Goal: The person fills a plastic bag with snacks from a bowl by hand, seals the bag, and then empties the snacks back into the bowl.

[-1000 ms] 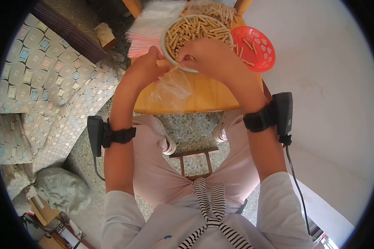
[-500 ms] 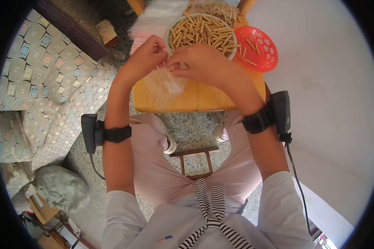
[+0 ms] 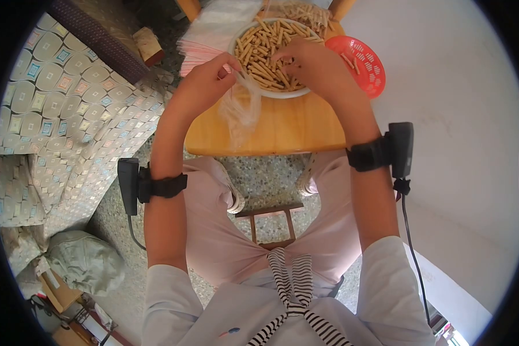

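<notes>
My left hand (image 3: 210, 81) is closed, pinching the top edge of a clear plastic bag (image 3: 242, 109) that hangs down over the front of the wooden chair seat (image 3: 294, 127). Beside it stands a white-rimmed bowl (image 3: 291, 94) heaped with short tan stick-shaped pieces (image 3: 265, 52). My right hand (image 3: 317, 66) reaches over the right part of this bowl. Its thumb and fingers are curved and apart just over the pieces, and I see nothing held between them.
A stack of flat clear bags with pink edges (image 3: 207, 40) lies left of the bowl. Behind the bowl is a filled clear bag (image 3: 305, 11). To the right sits a red perforated basket (image 3: 372, 75) holding a few pieces. Patterned fabric (image 3: 52, 109) hangs at left.
My right hand has left the bag's opening and moved up and right over the bowl. The left hand keeps hold of the bag, which now hangs more freely.
</notes>
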Available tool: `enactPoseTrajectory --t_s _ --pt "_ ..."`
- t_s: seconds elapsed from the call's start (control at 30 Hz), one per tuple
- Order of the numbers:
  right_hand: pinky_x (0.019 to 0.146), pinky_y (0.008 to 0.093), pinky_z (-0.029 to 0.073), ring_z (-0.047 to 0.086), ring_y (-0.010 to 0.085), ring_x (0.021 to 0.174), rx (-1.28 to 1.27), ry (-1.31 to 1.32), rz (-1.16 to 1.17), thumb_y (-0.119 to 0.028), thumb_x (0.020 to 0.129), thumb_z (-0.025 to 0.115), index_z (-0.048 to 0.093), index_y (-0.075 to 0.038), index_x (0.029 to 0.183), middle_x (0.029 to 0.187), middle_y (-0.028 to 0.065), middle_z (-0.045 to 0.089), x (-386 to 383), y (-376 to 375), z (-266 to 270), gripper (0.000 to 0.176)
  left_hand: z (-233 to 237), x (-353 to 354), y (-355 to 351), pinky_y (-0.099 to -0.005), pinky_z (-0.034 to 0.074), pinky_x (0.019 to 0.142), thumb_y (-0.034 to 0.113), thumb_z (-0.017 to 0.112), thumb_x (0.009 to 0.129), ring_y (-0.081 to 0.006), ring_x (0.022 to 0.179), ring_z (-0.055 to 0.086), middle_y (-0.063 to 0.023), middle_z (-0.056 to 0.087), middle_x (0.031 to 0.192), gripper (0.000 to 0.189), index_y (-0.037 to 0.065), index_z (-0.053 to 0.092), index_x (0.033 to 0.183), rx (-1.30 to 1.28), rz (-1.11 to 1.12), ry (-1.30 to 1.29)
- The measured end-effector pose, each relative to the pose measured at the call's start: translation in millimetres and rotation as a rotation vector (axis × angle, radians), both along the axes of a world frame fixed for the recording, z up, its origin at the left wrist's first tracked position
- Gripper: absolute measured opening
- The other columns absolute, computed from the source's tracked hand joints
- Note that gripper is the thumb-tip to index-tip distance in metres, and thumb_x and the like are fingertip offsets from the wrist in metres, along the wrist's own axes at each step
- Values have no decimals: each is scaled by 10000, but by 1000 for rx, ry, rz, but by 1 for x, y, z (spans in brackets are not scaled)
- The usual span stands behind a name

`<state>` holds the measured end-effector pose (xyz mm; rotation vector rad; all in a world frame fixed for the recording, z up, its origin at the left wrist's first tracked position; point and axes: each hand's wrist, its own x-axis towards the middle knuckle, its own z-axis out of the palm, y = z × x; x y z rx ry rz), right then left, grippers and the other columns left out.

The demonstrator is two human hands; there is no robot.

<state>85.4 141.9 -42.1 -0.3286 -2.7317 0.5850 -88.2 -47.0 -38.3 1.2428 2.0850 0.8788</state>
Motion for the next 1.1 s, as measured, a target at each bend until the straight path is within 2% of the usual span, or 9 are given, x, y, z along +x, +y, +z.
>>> enactPoseTrajectory --t_s 0.1,0.27,0.37,0.43,0.6,0.67,0.87,0.93,1.1 --pt "817 373 525 665 252 975 -61 -25 -15 -152 814 736 709 -144 1111 1026 81 690 -4 1 -13 299 10 6 4 -284 443 646 247 637 923 -119 704 540 -22 569 741 195 92 574 1022 4 11 7" --pt "802 391 526 675 258 933 104 -146 -170 -176 770 763 709 -132 1033 965 77 696 -12 -7 -17 272 8 9 3 -308 445 636 283 660 895 -151 673 544 -44 579 716 237 83 561 976 -40 9 35" --pt "774 397 525 675 270 890 160 -175 -152 -162 760 754 699 -125 978 886 67 698 -18 -6 -22 229 11 8 3 -292 412 601 267 694 874 -121 627 493 -15 520 662 236 83 582 971 27 -27 65" --pt "752 401 524 674 277 860 159 -149 -152 -151 759 747 693 -123 959 848 62 693 -21 -9 -23 210 19 10 3 -260 307 554 201 703 881 -59 607 342 54 372 634 191 72 602 978 4 -36 -22" --pt "702 388 524 680 278 808 128 -103 -121 -123 770 723 694 -133 955 799 44 698 -21 -16 -16 187 18 15 7 -247 311 558 177 737 859 -53 609 352 59 369 634 233 93 640 1054 103 7 20" --pt "687 365 524 689 256 787 2 100 -89 -135 796 723 699 -134 962 834 46 713 -21 -19 9 168 19 17 9 -240 319 562 170 750 852 -51 613 363 57 379 638 256 100 646 1075 160 39 52" --pt "673 366 511 674 255 731 -11 363 -58 -201 797 740 707 -154 899 756 42 693 -13 -25 48 117 9 25 15 -239 433 623 185 762 853 -78 626 477 -2 574 864 385 117 640 1211 276 101 125" --pt "665 357 511 672 255 727 -52 350 -29 -191 796 740 704 -149 900 772 46 692 -14 -25 48 118 14 31 14 -298 486 682 202 724 874 -156 707 568 -26 605 1039 378 113 631 1229 299 87 161" --pt "696 293 510 644 175 761 -276 348 89 -169 834 732 695 -100 938 901 17 695 -13 -30 48 130 10 29 18 -291 487 697 183 706 894 -156 733 581 -44 601 1068 356 74 620 1221 460 -2 124"
